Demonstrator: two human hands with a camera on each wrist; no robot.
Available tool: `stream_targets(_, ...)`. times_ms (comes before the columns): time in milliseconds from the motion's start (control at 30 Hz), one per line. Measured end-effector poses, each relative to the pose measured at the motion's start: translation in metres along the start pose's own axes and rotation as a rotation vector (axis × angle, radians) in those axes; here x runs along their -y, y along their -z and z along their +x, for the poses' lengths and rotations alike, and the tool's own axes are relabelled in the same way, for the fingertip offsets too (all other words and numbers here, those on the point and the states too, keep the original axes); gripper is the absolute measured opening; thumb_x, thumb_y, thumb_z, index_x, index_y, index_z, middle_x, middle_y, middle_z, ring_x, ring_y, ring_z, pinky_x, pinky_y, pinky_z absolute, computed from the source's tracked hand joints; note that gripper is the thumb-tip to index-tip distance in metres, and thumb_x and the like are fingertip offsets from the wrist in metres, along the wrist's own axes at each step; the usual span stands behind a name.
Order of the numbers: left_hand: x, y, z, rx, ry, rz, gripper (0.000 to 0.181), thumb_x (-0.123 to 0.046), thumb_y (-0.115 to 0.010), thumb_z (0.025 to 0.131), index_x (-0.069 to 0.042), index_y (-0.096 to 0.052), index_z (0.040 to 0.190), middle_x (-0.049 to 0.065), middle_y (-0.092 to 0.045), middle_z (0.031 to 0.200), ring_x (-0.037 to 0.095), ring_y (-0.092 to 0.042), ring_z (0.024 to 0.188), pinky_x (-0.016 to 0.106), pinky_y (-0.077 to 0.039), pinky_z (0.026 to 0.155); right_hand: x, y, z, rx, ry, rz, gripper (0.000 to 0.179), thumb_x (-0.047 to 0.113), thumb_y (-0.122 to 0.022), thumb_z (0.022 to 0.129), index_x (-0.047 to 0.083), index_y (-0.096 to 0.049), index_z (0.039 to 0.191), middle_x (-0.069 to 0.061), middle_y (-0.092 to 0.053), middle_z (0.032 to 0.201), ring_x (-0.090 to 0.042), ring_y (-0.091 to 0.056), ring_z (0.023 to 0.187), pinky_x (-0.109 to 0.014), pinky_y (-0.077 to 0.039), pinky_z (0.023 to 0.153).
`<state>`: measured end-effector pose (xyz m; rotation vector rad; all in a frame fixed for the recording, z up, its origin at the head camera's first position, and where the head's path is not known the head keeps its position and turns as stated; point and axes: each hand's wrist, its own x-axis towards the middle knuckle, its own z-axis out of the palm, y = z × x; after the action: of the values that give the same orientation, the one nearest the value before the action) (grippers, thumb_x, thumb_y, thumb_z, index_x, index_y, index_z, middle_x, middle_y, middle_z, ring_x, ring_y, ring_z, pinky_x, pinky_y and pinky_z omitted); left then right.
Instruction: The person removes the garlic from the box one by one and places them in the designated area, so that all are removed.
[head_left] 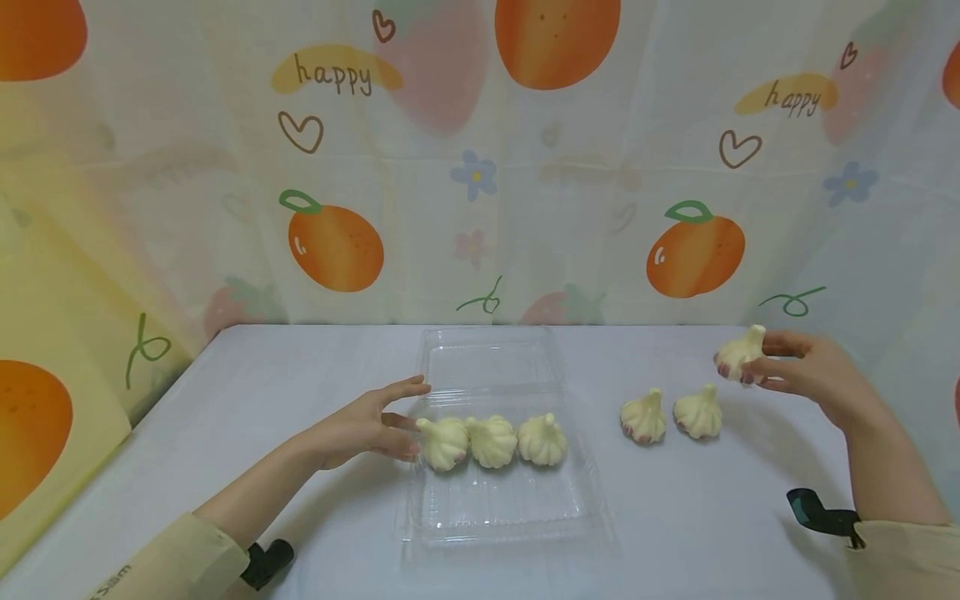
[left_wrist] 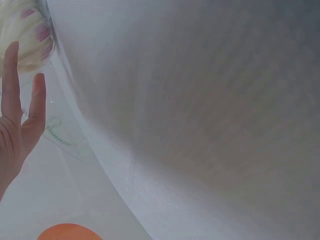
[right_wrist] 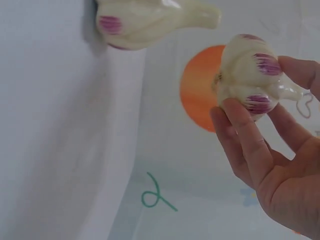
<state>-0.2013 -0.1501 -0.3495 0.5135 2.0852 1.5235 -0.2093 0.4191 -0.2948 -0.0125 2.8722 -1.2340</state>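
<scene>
My right hand (head_left: 813, 373) holds a garlic bulb (head_left: 738, 357) above the table at the right; in the right wrist view, thumb and fingers pinch this purple-streaked bulb (right_wrist: 252, 75) around its sides. Two more garlic bulbs (head_left: 642, 416) (head_left: 698, 412) sit on the table to its left. A clear plastic clamshell box (head_left: 502, 508) lies with its lid (head_left: 491, 358) folded back. Three garlic bulbs (head_left: 492, 442) stand in a row across the box. My left hand (head_left: 367, 425) reaches to the box's left side, fingers extended, fingertips right beside the leftmost bulb (head_left: 444, 444).
The white table (head_left: 315, 533) ends at the back against a curtain (head_left: 555, 250) printed with oranges, hearts and the word happy. Yellowish cloth (head_left: 67, 292) hangs at the left. A dark strap piece (head_left: 821, 512) sticks out at the right sleeve, another (head_left: 268, 562) at the left.
</scene>
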Motion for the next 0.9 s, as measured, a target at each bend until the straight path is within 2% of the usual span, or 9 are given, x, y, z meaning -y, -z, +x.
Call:
stream_targets(67, 0.0, 0.0, 0.0, 0.001, 0.001, -0.001, 0.087, -0.008, -0.072, 0.084, -0.002, -0.023, 0.156, 0.008, -0.002, 0.169, 0.045, -0.041, 0.14, 0.039, -0.061, 0.091, -0.006, 0.0, 0.001, 0.012, -0.011, -0.007, 0.07, 0.031, -0.065, 0.095, -0.011, -0.036, 0.143, 0.032, -0.053, 0.098, 0.009, -0.064, 0.081, -0.012, -0.058, 0.073)
stream_targets(133, 0.0, 0.0, 0.0, 0.002, 0.001, 0.001, 0.088, -0.008, -0.073, 0.084, -0.002, -0.023, 0.156, 0.009, -0.002, 0.169, 0.046, -0.04, 0.14, 0.039, -0.061, 0.091, -0.013, 0.0, 0.003, 0.029, -0.018, -0.031, 0.07, 0.032, -0.064, 0.096, -0.012, -0.036, 0.143, 0.023, -0.059, 0.102, 0.008, -0.064, 0.081, -0.013, -0.058, 0.073)
stream_targets(233, 0.0, 0.001, 0.0, 0.0, 0.002, 0.002, 0.088, -0.009, -0.073, 0.084, -0.002, -0.023, 0.156, 0.009, -0.002, 0.169, 0.046, -0.041, 0.14, 0.039, -0.061, 0.091, -0.022, -0.002, 0.004, 0.052, -0.037, -0.062, 0.071, 0.032, -0.062, 0.097, -0.015, -0.034, 0.142, -0.01, -0.065, 0.117, 0.008, -0.064, 0.081, -0.015, -0.059, 0.074)
stream_targets(267, 0.0, 0.001, 0.0, 0.0, 0.001, 0.002, 0.088, -0.009, -0.073, 0.084, -0.002, -0.023, 0.156, 0.009, -0.002, 0.169, 0.045, -0.041, 0.14, 0.039, -0.061, 0.091, -0.024, -0.002, 0.004, 0.06, -0.043, -0.072, 0.072, 0.032, -0.062, 0.097, -0.016, -0.033, 0.142, -0.023, -0.061, 0.124, 0.008, -0.063, 0.081, -0.017, -0.06, 0.074)
stream_targets(333, 0.0, 0.0, 0.0, 0.0, 0.001, 0.002, 0.088, -0.008, -0.073, 0.084, -0.002, -0.023, 0.156, 0.009, -0.002, 0.169, 0.045, -0.042, 0.139, 0.038, -0.061, 0.091, -0.029, -0.003, 0.003, 0.076, -0.06, -0.087, 0.072, 0.031, -0.06, 0.097, -0.018, -0.031, 0.142, -0.037, -0.049, 0.135, 0.007, -0.063, 0.082, -0.02, -0.061, 0.075)
stream_targets(433, -0.001, 0.0, -0.001, 0.0, 0.003, 0.002, 0.088, -0.008, -0.073, 0.084, -0.001, -0.023, 0.156, 0.009, -0.001, 0.169, 0.044, -0.043, 0.139, 0.038, -0.061, 0.091, -0.034, -0.004, 0.002, 0.098, -0.087, -0.105, 0.074, 0.031, -0.06, 0.097, -0.019, -0.03, 0.142, -0.041, -0.042, 0.14, 0.005, -0.063, 0.084, -0.023, -0.062, 0.077)
stream_targets(667, -0.001, 0.0, -0.001, -0.007, 0.011, 0.002, 0.088, -0.008, -0.073, 0.084, -0.002, -0.024, 0.156, 0.008, -0.002, 0.169, 0.044, -0.043, 0.139, 0.039, -0.061, 0.091, -0.04, -0.006, -0.001, 0.142, -0.101, -0.121, 0.072, 0.026, -0.059, 0.097, -0.022, -0.028, 0.14, -0.042, -0.043, 0.137, -0.002, -0.065, 0.087, -0.025, -0.062, 0.079)
stream_targets(800, 0.0, 0.0, 0.0, -0.008, 0.014, 0.003, 0.088, -0.008, -0.073, 0.084, -0.003, -0.023, 0.156, 0.007, -0.002, 0.169, 0.044, -0.043, 0.14, 0.039, -0.061, 0.091, -0.044, -0.007, 0.001, 0.166, -0.122, -0.126, 0.076, 0.026, -0.062, 0.095, -0.022, -0.026, 0.141, -0.043, -0.04, 0.138, -0.011, -0.065, 0.093, -0.028, -0.062, 0.081)
stream_targets(900, 0.0, 0.0, 0.0, -0.01, 0.012, 0.005, 0.088, -0.008, -0.073, 0.084, -0.003, -0.024, 0.156, 0.007, -0.003, 0.169, 0.043, -0.043, 0.139, 0.039, -0.061, 0.091, -0.047, -0.008, 0.003, 0.169, -0.14, -0.121, 0.079, 0.027, -0.065, 0.093, -0.022, -0.026, 0.141, -0.044, -0.036, 0.139, -0.014, -0.065, 0.094, -0.028, -0.062, 0.08)
